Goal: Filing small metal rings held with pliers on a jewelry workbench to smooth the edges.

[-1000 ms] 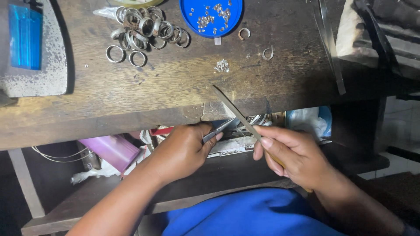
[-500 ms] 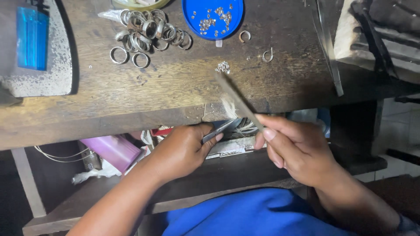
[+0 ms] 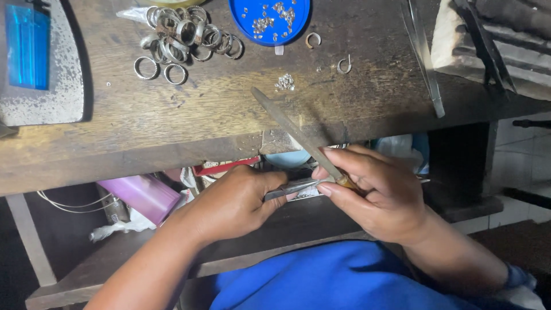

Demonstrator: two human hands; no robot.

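Hands, two: right hand (image 3: 379, 195) gripped one file (image 3: 295, 135), left hand (image 3: 235, 204) gripped one pliers (image 3: 293, 188), both below desk (image 3: 172, 126) front edge; two loose rings (image 3: 160, 70) near far edge.

We could not make out what the pliers (image 3: 290, 188) gripped; the right hand (image 3: 376, 192) covered their tips. The file (image 3: 298, 135) handle sat hidden in that hand. Blue dish (image 3: 270, 23) was cut off by the top edge.

Jeweller's workshop: worn bench (image 3: 172, 132), metal rings (image 3: 183, 37)
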